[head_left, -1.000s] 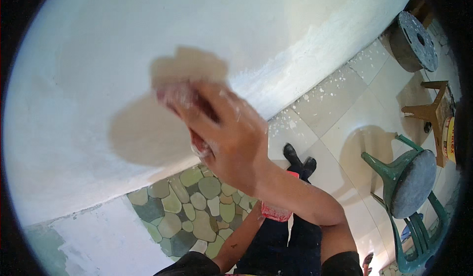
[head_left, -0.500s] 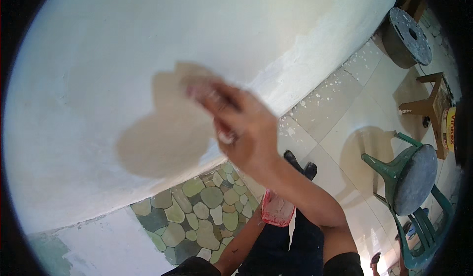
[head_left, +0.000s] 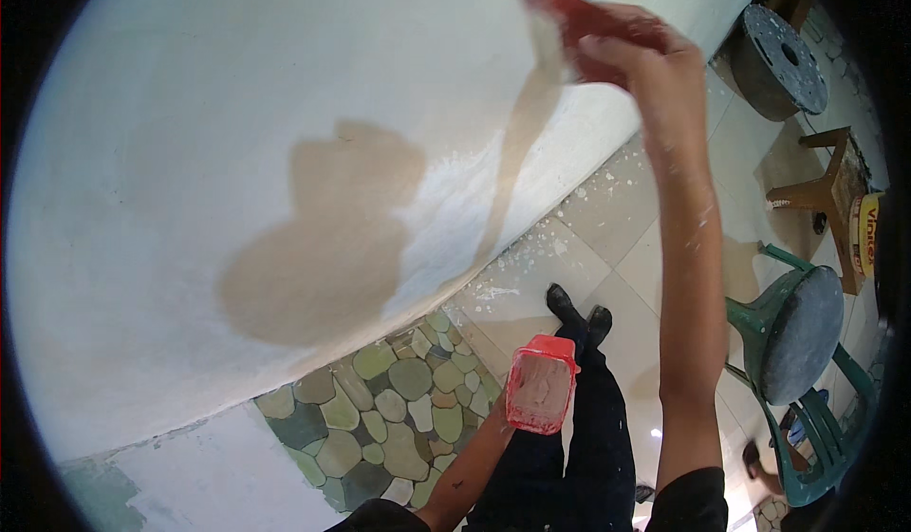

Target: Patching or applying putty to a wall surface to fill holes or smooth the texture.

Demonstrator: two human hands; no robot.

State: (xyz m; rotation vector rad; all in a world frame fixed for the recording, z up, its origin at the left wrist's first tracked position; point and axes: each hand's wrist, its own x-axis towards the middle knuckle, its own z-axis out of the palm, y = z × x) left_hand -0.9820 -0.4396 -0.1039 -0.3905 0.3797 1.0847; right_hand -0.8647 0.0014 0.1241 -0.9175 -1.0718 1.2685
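Observation:
My right hand (head_left: 645,48) is raised against the pale wall (head_left: 285,67), closed around a flat red piece (head_left: 584,34) like a putty spreader. Motion blurs it, so its exact kind is hard to tell. The red piece is at the wall surface or very close to it. Low in front of my legs, my left hand (head_left: 505,416) supports a small red plastic tub (head_left: 552,344) with pinkish-beige paste inside. Most of that hand's fingers are hidden behind the tub.
Dark head and arm shadows fall on the wall. Below it are pebble-patterned flooring (head_left: 408,377) and paint-spattered tiles (head_left: 607,238). To the right stand a green plastic chair (head_left: 759,318) with a round grey top, a wooden stool (head_left: 826,190), a yellow bucket (head_left: 865,233) and a round dark container (head_left: 773,67).
My right hand has swept up and right along the wall, its arm now straighter. The red tub, earlier partly behind my forearm, now shows fully. A person's foot at lower right has shifted.

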